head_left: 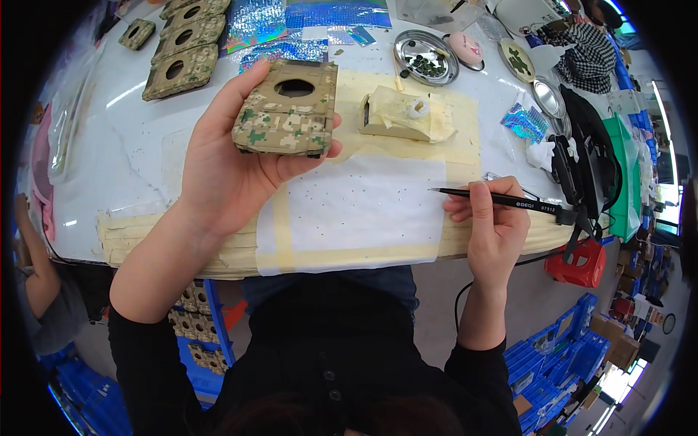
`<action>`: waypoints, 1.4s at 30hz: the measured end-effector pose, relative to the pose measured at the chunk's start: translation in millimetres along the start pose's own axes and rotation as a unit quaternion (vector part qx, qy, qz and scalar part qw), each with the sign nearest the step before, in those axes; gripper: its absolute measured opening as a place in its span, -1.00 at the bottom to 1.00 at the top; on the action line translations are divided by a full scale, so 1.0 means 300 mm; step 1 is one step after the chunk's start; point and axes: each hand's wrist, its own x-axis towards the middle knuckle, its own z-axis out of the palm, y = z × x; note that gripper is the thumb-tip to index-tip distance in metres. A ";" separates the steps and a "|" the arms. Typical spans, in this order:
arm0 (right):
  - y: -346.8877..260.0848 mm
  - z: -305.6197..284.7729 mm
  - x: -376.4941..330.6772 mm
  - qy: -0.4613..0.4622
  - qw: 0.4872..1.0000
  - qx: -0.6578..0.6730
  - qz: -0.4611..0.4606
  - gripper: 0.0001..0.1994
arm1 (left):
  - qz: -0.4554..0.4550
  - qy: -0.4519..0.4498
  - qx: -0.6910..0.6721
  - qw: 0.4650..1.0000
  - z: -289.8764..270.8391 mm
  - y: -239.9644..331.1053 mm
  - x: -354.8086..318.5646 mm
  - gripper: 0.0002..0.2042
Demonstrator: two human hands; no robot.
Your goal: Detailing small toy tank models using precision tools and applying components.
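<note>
My big white table point(138, 145) runs out of sight at the top, where a shiny blue sheet point(338, 14) is cut off too. The white paper point(396, 236) on it has its upper left corner hidden behind my left hand point(222, 160). That hand is gripping a box-like shell point(283, 116) with green and tan squares, its round hole showing. The shell rests against my palm and fingers, my thumb along its left side. Most of my fingers are hidden under it; just some tips peek out on the right. My right hand point(498, 225) pinches black tweezers point(520, 202), pointing left over the paper's right edge. I can't tell if their tips hold anything. The tiny specks point(345, 198) on the paper are too small to make out.
</note>
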 end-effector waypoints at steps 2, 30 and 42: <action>-0.002 0.001 0.000 0.001 1.000 -0.003 -0.001 -0.88 | -0.002 -0.008 -0.008 1.000 -0.004 0.000 0.002 -0.51; 0.004 -0.002 -0.001 -0.003 1.000 -0.002 -0.009 -0.87 | -0.003 -0.031 -0.030 0.999 -0.019 -0.003 0.006 -0.51; 0.003 0.000 -0.003 -0.008 1.000 -0.015 -0.014 -0.87 | 0.001 -0.004 0.006 1.000 0.006 0.001 -0.003 -0.51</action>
